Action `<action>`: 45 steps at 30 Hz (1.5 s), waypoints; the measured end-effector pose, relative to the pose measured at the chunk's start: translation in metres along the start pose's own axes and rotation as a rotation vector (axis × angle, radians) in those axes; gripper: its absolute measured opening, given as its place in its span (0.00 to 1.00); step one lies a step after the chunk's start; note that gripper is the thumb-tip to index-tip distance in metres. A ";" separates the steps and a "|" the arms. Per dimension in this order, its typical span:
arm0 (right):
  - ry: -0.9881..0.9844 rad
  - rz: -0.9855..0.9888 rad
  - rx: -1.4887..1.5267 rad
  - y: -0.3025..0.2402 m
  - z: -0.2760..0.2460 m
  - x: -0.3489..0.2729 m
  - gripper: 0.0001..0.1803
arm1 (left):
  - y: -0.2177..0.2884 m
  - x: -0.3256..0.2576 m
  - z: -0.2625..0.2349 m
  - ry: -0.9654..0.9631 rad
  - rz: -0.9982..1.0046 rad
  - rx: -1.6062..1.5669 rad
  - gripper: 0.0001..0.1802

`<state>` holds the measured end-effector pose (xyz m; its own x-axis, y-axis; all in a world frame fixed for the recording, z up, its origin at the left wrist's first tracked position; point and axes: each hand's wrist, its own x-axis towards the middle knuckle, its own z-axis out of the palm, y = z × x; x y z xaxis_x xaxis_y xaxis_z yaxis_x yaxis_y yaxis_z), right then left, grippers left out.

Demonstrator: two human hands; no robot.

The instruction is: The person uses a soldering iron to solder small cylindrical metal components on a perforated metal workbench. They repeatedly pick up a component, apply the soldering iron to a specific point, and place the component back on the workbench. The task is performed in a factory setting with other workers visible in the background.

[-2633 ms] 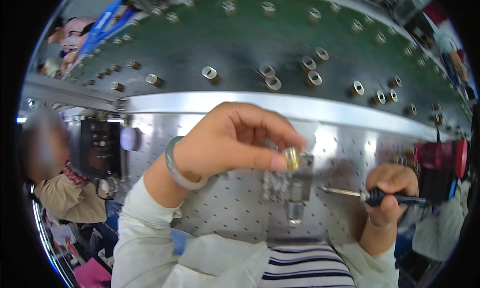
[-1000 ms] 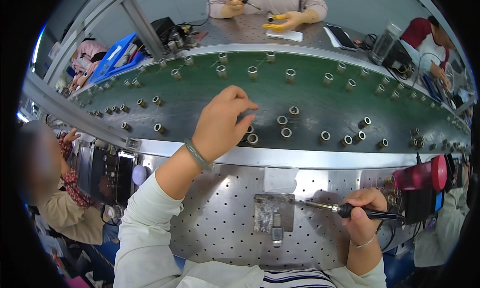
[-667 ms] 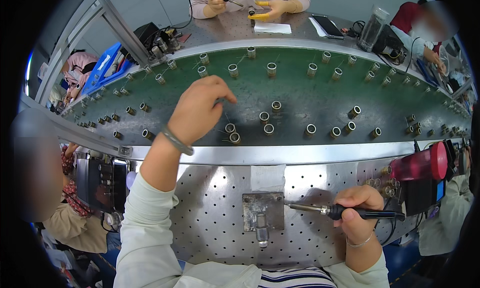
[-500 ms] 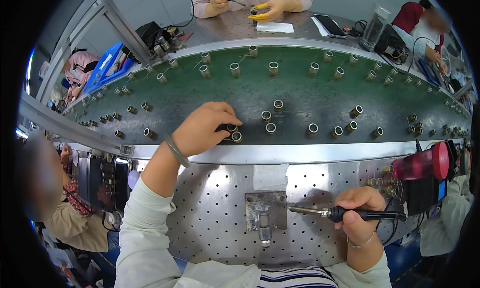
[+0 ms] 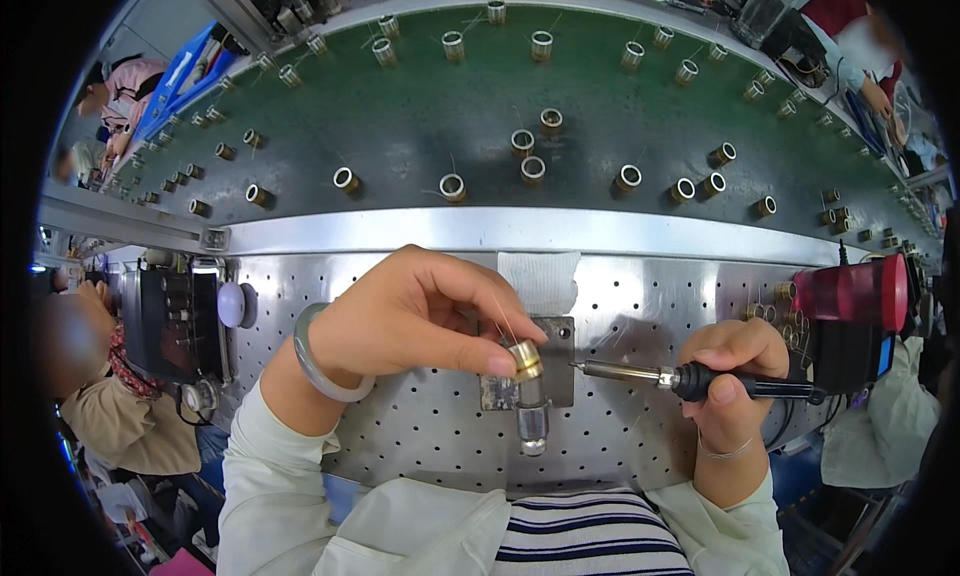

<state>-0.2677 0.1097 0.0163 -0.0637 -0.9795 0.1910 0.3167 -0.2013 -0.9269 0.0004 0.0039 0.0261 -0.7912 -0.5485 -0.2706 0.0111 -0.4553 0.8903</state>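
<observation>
Here, the left hand (image 5: 405,316) has its thumb and forefinger pinched on the brass fitting (image 5: 526,362), holding it right over the upper end of the clear-and-metal post (image 5: 533,424); whether the two touch, I can't tell. Thin wires rise from the fitting, up between the fingers. Over on the other side, the right hand (image 5: 738,371) is closed round the black handle of the iron (image 5: 690,381), tip pointing left at the edge of the plate (image 5: 556,348), contact too close to call. Paper (image 5: 540,281) lies just beyond the plate on the perforated bench (image 5: 420,451). Farther out, more fittings stand scattered along the green belt (image 5: 400,116), and a pink container (image 5: 855,294) sits off to the right.
</observation>
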 end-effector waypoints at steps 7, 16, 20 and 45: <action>-0.130 -0.016 0.080 0.005 -0.003 -0.001 0.12 | -0.014 0.000 0.008 -0.090 -0.017 -0.143 0.17; -0.176 -0.048 0.041 0.011 -0.002 -0.001 0.13 | -0.019 0.004 0.019 0.027 0.180 -0.123 0.13; -0.202 -0.045 0.054 0.010 -0.003 0.000 0.14 | -0.019 0.001 0.018 0.023 0.197 -0.095 0.10; -0.326 -0.163 -0.086 0.011 -0.009 0.011 0.15 | -0.016 0.003 0.009 -0.091 0.049 -0.107 0.14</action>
<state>-0.2735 0.0966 0.0052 0.2024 -0.8854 0.4185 0.2453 -0.3679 -0.8969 -0.0083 0.0159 0.0142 -0.8400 -0.5087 -0.1890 0.1127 -0.5042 0.8562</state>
